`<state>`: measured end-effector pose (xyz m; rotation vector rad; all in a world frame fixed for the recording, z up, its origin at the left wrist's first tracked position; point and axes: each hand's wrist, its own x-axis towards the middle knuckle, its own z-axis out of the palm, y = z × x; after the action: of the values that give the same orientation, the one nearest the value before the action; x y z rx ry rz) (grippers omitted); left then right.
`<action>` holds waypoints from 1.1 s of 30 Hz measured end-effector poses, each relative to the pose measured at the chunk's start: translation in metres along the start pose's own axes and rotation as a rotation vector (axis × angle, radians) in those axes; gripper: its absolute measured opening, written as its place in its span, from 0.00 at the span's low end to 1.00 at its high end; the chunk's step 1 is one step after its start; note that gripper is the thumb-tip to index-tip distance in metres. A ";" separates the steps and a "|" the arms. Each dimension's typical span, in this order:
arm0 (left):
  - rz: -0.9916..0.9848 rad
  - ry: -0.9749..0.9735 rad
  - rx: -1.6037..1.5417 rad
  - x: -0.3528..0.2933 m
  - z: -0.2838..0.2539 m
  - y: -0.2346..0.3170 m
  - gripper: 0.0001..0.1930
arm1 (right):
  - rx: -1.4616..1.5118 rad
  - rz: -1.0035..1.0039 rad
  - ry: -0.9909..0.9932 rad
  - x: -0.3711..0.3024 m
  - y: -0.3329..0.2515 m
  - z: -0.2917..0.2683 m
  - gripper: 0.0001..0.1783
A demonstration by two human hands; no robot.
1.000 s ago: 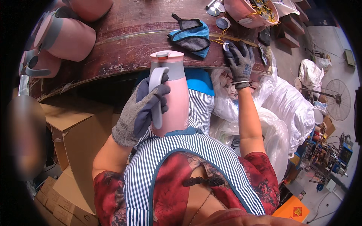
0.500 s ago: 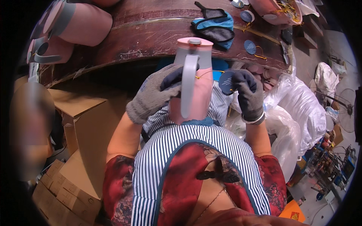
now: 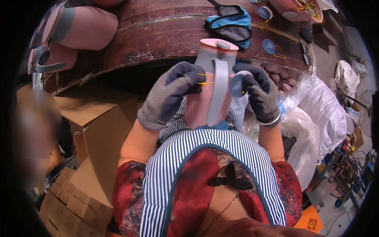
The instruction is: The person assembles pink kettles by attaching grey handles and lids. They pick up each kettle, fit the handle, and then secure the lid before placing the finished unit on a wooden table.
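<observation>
A pink jug with a grey collar and a long grey handle stands upright before my apron, its grey lid button on top. My gloved left hand is closed, pinching a yellow string left of the handle. The string runs behind the handle toward a round dark-blue hang tag. Right of the handle, my gloved right hand is closed on that tag, thumb and fingers at its edge. What supports the jug from below is hidden.
More pink jugs lie on the dark red table at left. A blue-grey cloth mask, loose tags and a pink container of strings are on it. Cardboard boxes stand left, plastic bags right.
My left hand has come off the jug's side and now pulls the string out to the left. The tag has moved closer to the handle, and the jug appears slightly further right.
</observation>
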<state>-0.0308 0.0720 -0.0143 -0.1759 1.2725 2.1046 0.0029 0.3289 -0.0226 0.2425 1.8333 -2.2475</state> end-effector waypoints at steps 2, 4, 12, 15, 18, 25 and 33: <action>0.100 -0.112 -0.239 -0.002 -0.013 0.000 0.17 | 0.116 0.015 -0.072 0.004 -0.005 -0.003 0.27; 0.105 -0.132 -0.259 0.002 -0.016 0.003 0.19 | 0.096 -0.054 -0.071 0.006 -0.011 -0.006 0.30; 0.213 -0.253 -0.121 0.043 0.016 0.023 0.21 | -0.308 -0.492 -0.075 0.030 -0.037 -0.003 0.26; 0.175 -0.229 0.310 0.050 0.017 0.036 0.29 | -0.536 -0.513 -0.093 0.041 -0.048 -0.006 0.26; 0.264 -0.162 0.626 0.051 0.028 0.051 0.27 | -0.803 -0.670 -0.140 0.052 -0.062 -0.002 0.28; 0.457 -0.231 0.683 0.058 0.017 0.052 0.22 | -0.380 -0.550 0.116 0.099 -0.075 -0.090 0.23; 0.803 -0.724 1.193 0.119 0.011 0.110 0.18 | -1.070 -0.817 0.186 0.050 -0.032 -0.044 0.32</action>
<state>-0.1861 0.1034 0.0210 1.6422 1.9835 1.2734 -0.0549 0.3741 -0.0146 -0.5952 3.3163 -1.1820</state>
